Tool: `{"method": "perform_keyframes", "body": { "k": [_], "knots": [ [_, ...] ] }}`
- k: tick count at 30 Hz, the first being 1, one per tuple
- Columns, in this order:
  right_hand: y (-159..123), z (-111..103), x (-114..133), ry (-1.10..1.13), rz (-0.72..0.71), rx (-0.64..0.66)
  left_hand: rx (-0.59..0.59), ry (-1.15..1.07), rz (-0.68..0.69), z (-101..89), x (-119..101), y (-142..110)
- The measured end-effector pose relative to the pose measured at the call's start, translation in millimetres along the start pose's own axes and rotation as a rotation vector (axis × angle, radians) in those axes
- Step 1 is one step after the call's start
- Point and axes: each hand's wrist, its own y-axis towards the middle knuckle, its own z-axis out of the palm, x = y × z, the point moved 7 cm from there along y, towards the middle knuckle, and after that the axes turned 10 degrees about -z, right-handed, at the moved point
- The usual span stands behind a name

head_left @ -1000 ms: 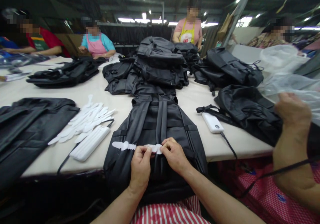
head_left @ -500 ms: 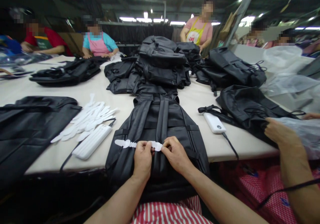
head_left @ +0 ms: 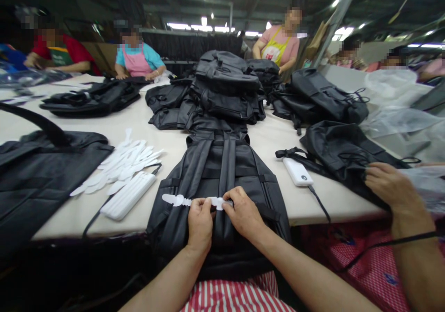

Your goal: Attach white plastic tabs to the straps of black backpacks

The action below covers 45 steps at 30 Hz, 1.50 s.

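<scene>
A black backpack (head_left: 239, 163) lies in front of me, its two padded straps facing up. Across the straps runs a white paper-like strip (head_left: 173, 200) with rounded ends and a wavy middle. My left hand (head_left: 200, 224) pinches this strip between thumb and finger near its middle. At the strip's right end, my right hand (head_left: 245, 215) has thumb and forefinger closed on it, over the right strap. The fingertips hide part of the strip, so how its end sits around the strap cannot be made out.
Left of the backpack are a heap of white strips (head_left: 121, 163) and a white power bank (head_left: 128, 196) with a cable. Another white device (head_left: 297, 171) lies right. Black bags are piled behind (head_left: 225, 89). A co-worker's hand (head_left: 392, 187) holds a bag (head_left: 340, 149) at right.
The right fingers have shifted slightly left along the strip, covering more of its end. At far left, a bag's strap has risen into view. The co-worker's hand at right has moved slightly.
</scene>
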Motion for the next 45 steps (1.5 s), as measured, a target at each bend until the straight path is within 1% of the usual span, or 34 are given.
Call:
{"method": "perform_keyframes", "body": {
  "k": [3, 5, 7, 10, 14, 16, 19, 22, 24, 26, 27, 29, 32, 35, 37, 39, 42, 45],
  "knots": [
    [-11, -7, 4, -0.096, 0.013, -0.048, -0.015, 0.051, 0.052, -0.1, -5, 0],
    [-18, -11, 6, -0.116, 0.041, -0.036, -0.015, 0.064, 0.094, -0.4, -8, -1],
    [-21, -13, 5, -0.077, 0.086, -0.006, -0.004, 0.037, 0.103, -0.4, -8, -1],
    [-19, -13, 0, 0.066, 0.174, 0.004, 0.008, 0.011, 0.108, 0.2, -7, -3],
    [-12, -2, -8, 0.285, 0.265, 0.024, 0.001, 0.072, 0.16, 1.3, -9, -7],
    [-9, 3, -11, 0.313, 0.28, 0.013, -0.013, 0.103, 0.195, 0.6, -13, -9],
    [-9, 5, -17, 0.279, 0.299, -0.017, -0.041, 0.133, 0.256, -3.0, -25, -10],
    [-13, 1, -26, 0.228, 0.317, -0.036, -0.118, 0.149, 0.322, -10.6, -38, -10],
    [-15, -2, -30, 0.26, 0.323, -0.045, -0.103, 0.168, 0.367, -9.9, -42, -12],
    [-15, -7, -29, 0.322, 0.308, -0.054, -0.044, 0.19, 0.388, -5.2, -41, -14],
    [-14, -8, -27, 0.341, 0.293, -0.048, -0.028, 0.198, 0.386, -3.7, -39, -14],
    [-12, -8, -20, 0.346, 0.278, 0.001, -0.046, 0.204, 0.373, -4.3, -36, -14],
    [-12, -3, -12, 0.335, 0.315, 0.067, -0.067, 0.207, 0.367, -5.9, -33, -12],
    [-12, 3, -8, 0.347, 0.35, 0.059, -0.06, 0.193, 0.358, -5.9, -31, -11],
    [-11, 8, -6, 0.356, 0.343, 0.059, -0.059, 0.177, 0.34, -5.7, -29, -10],
    [-8, 11, -6, 0.332, 0.317, 0.039, -0.053, 0.16, 0.316, -5.1, -25, -9],
    [-4, 8, -5, 0.257, 0.259, -0.002, -0.035, 0.123, 0.286, -4.2, -22, -6],
    [0, 3, -1, 0.171, 0.189, 0.021, -0.002, 0.066, 0.264, -3.5, -22, -2]
  ]
}}
